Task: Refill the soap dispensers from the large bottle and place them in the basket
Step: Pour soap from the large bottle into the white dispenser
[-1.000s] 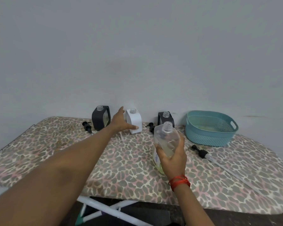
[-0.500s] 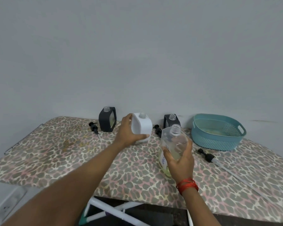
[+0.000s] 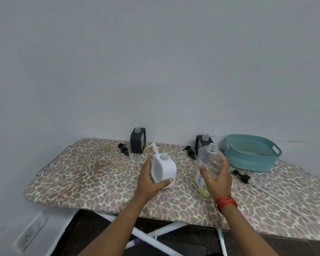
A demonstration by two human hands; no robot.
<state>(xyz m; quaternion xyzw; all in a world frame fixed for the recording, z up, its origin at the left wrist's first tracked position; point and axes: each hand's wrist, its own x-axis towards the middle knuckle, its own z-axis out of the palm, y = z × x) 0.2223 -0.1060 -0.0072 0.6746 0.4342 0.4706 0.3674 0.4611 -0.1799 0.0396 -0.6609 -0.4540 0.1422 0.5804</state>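
The left hand (image 3: 151, 180) grips a white soap dispenser (image 3: 164, 169), with the thumb across its front lower edge and the fingers behind its left side. The dispenser is in the middle of the frame, leaning a little, and its clear threaded neck is uncapped. Whether its base touches the cover below cannot be told.

Just to its right, the right hand (image 3: 217, 177) is wrapped round a large clear bottle (image 3: 210, 163), which tilts to the upper right with its mouth open. A little yellowish soap (image 3: 204, 191) sits in its lower end. A white label (image 3: 199, 179) on the bottle carries dark letters turned sideways. They seem to read "SOAP", though the thumb covers part of the label. A red thread band (image 3: 225, 201) circles the right wrist.

Both hands are over an ironing board (image 3: 81, 174) with a leopard-print cover. A white pump (image 3: 154, 147) lies just behind the white dispenser. Further back, by the wall, a black dispenser (image 3: 138, 140) stands upright without a cap, and a black pump (image 3: 123, 148) lies to its left. A second black dispenser (image 3: 201, 143) stands partly hidden behind the large bottle, with another black pump (image 3: 188, 150) lying to its left.

At the right of the frame is a teal basket (image 3: 248, 161). In front of it lies a long pump (image 3: 242, 176) with a black head and a clear tube. A wall socket (image 3: 30, 231) shows at the lower left.
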